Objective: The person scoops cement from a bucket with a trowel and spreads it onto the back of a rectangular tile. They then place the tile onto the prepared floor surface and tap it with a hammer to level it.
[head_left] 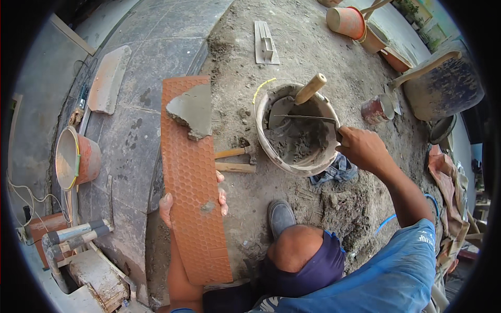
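My left hand (167,208) holds a long orange honeycomb-textured tile (190,161) from underneath, its fingertips wrapped round both long edges. A thick patch of grey mortar (190,109) covers part of the tile's far end. My right hand (361,148) grips a trowel, whose thin blade (308,117) is edge-on over the mortar bucket (270,155). Inside the bucket are wet grey mortar (297,143) and another tool with a wooden handle (310,88). Beside the bucket, two wooden-handled tools (232,153) lie on the ground, partly behind the tile.
A flat float (266,44) lies beyond the bucket. At right stand a paint can (377,109), a dark drum (443,83) and orange buckets (345,23). At left are dark slabs (130,135), a pale bucket (78,159), a board (108,81) and pipes (78,237). Cloth (334,172) lies by the mortar bucket.
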A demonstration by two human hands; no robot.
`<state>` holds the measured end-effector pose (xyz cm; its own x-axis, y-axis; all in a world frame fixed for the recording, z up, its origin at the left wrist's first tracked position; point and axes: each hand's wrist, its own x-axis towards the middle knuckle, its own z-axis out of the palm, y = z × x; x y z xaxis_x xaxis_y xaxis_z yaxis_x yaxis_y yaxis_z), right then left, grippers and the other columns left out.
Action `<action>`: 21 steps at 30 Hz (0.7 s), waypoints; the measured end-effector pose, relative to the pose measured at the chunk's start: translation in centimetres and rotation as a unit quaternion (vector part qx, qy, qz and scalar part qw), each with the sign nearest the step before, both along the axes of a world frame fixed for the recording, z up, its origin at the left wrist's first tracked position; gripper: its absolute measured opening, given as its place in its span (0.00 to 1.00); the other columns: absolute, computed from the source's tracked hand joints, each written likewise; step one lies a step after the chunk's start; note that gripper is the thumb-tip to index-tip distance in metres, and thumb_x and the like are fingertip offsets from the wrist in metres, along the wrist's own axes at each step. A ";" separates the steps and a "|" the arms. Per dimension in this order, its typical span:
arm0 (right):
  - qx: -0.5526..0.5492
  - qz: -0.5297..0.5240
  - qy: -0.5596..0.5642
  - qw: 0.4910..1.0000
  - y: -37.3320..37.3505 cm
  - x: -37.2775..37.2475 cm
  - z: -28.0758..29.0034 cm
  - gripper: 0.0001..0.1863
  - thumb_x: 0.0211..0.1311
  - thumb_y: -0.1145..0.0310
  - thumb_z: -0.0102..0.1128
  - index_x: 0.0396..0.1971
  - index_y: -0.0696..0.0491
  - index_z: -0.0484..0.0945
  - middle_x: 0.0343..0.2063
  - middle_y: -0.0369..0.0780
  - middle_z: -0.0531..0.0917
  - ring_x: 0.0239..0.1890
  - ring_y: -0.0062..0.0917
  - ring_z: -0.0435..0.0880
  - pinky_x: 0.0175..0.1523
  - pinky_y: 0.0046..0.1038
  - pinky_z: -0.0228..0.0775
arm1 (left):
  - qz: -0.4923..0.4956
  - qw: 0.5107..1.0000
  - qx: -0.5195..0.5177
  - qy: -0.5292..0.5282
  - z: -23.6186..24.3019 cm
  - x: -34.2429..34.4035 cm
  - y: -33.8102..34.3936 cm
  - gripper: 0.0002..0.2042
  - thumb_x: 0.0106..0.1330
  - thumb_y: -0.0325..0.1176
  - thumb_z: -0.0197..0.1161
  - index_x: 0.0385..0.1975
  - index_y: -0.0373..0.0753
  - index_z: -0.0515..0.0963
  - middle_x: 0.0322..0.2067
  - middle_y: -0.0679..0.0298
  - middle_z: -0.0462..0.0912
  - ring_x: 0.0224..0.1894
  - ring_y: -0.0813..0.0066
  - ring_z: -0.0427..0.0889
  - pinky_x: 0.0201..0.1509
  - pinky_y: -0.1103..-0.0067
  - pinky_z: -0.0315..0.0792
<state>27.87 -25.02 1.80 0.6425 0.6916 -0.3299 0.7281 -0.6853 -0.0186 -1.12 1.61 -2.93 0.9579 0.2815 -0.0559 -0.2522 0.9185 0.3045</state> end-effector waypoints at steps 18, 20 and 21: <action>-0.456 0.213 0.090 0.860 8.5 5.4 -11.7 0.20 0.47 0.73 0.65 0.45 0.56 0.83 0.45 0.44 0.84 0.47 0.37 0.84 0.44 0.41 0.79 | -0.088 0.985 0.102 0.105 -10.1 10.2 -6.2 0.42 0.51 0.50 0.61 0.62 0.28 0.58 0.51 0.46 0.70 0.44 0.57 0.79 0.42 0.65 0.79; -0.485 0.219 0.143 0.834 8.1 5.5 -11.8 0.16 0.53 0.71 0.62 0.43 0.58 0.83 0.41 0.45 0.85 0.43 0.37 0.85 0.41 0.39 0.80 | -0.091 0.986 0.089 0.109 -10.2 10.4 -6.5 0.41 0.52 0.50 0.60 0.62 0.28 0.58 0.51 0.46 0.71 0.44 0.57 0.79 0.42 0.65 0.79; -0.487 0.217 0.145 0.834 7.8 5.6 -11.7 0.16 0.53 0.71 0.62 0.43 0.58 0.83 0.41 0.45 0.85 0.43 0.37 0.85 0.41 0.39 0.80 | -0.090 0.986 0.079 0.114 -10.3 10.5 -6.6 0.41 0.52 0.51 0.60 0.62 0.29 0.59 0.51 0.46 0.71 0.44 0.57 0.79 0.42 0.66 0.80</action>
<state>33.47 -17.24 -9.89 0.1971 0.1520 -0.9685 0.9729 -0.1524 0.1741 9.38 -4.96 -13.19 0.9607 0.1299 -0.2452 0.0032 0.8784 0.4780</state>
